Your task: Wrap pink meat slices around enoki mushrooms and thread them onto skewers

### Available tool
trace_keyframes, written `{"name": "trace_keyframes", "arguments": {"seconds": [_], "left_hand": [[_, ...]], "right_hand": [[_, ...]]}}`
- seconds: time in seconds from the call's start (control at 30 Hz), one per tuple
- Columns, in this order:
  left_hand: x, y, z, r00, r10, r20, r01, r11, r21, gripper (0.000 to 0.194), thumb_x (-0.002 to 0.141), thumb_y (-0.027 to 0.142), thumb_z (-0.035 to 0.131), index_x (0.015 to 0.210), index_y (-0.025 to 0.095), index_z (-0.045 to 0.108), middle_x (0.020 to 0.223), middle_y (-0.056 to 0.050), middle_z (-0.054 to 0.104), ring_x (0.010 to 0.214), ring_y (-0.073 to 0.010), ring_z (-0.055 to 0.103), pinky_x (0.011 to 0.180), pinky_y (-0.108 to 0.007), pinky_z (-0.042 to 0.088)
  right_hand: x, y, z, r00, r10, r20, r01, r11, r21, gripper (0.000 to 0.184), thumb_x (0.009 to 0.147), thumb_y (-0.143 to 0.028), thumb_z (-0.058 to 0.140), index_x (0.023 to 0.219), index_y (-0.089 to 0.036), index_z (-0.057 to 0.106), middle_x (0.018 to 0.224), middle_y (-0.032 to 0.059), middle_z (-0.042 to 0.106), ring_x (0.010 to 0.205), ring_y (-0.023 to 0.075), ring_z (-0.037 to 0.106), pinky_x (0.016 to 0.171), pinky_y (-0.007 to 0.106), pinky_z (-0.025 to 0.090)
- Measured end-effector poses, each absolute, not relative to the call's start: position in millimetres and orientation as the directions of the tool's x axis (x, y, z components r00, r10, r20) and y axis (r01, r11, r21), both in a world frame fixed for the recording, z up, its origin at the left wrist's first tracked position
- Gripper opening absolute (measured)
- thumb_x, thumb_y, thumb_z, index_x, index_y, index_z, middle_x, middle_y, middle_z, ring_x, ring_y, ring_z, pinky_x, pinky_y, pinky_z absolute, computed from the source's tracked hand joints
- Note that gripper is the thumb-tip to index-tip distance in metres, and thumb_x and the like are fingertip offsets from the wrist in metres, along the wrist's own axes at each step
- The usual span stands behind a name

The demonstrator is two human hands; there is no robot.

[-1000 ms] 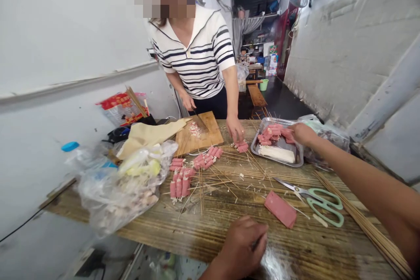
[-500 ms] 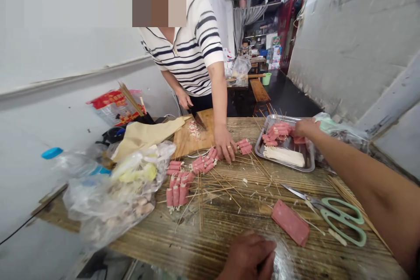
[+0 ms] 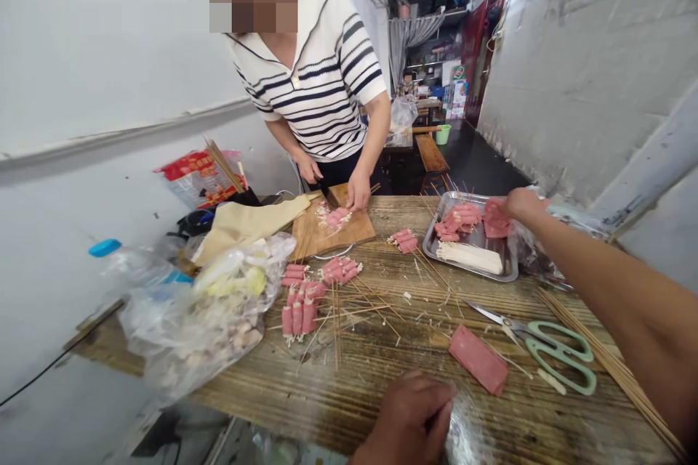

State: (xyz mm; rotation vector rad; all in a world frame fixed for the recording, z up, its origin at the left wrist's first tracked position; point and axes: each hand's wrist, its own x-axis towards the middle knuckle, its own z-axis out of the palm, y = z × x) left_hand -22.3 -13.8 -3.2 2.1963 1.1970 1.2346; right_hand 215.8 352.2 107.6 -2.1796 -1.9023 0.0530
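At the right side of the metal tray (image 3: 510,272), my right hand (image 3: 522,205) grips a pink meat slice (image 3: 496,219); its fingertips are partly hidden. Rolled meat skewers (image 3: 462,216) and a white bundle of enoki mushrooms (image 3: 470,259) lie in the same tray. My left hand (image 3: 411,414) is curled closed low at the table's near edge, beside shiny clear plastic (image 3: 466,429); whatever it may hold is hidden. To its right, a flat pink meat piece (image 3: 478,360) rests on the wood, with green-handled scissors (image 3: 537,345) beyond it.
Across the table a co-worker (image 3: 316,80) holds a knife (image 3: 329,194) over a cutting board (image 3: 354,229). Skewered meat rolls (image 3: 299,311) and loose sticks (image 3: 335,327) cover the middle. Plastic bags of vegetables (image 3: 218,327) stand left. More sticks (image 3: 605,363) lie right.
My right hand has shifted slightly right, and the meat slice shows more fully. The co-worker's free hand has drawn back from the meat rolls to the cutting board, where a roll now lies.
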Motion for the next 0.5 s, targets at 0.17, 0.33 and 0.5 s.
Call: {"name": "trace_keyframes", "arguments": {"seconds": [0.17,0.33,0.5], "left_hand": [[-23.2,-15.1,-2.0,0.245,0.828,0.505,0.511,-0.553,0.659,0.022,0.085,0.012,0.052,0.095,0.018,0.070,0.075,-0.005,0.072,0.066,-0.0140,0.064,0.069,-0.024,0.047],[-24.0,-15.7,-1.6,0.241,0.829,0.505,0.528,-0.549,0.648,0.022,0.086,0.014,0.053,0.096,0.018,0.072,0.073,-0.005,0.072,0.064,-0.0143,0.063,0.068,-0.025,0.047],[-24.0,-16.0,0.0,0.243,0.820,0.518,0.498,-0.563,0.659,0.023,0.086,0.013,0.054,0.098,0.019,0.072,0.079,-0.004,0.074,0.068,-0.0146,0.065,0.068,-0.027,0.048]], "right_hand": [[217.8,319.3,143.3,0.226,0.957,0.180,0.907,-0.140,-0.397,0.038,0.087,-0.039,0.053,0.102,-0.006,0.066,0.097,0.0177,0.066,0.090,0.0204,0.055,0.076,0.037,0.033],[227.9,246.7,151.5,0.027,0.985,0.173,0.825,0.076,-0.560,0.034,0.083,-0.039,0.060,0.098,-0.009,0.066,0.085,0.0056,0.067,0.071,0.0088,0.052,0.066,0.025,0.034],[219.6,148.2,98.7,-0.360,0.921,-0.151,0.380,-0.003,-0.925,0.039,0.067,-0.049,0.076,0.079,-0.013,0.066,0.065,-0.0002,0.062,0.058,0.0078,0.048,0.057,0.022,0.034]]}}
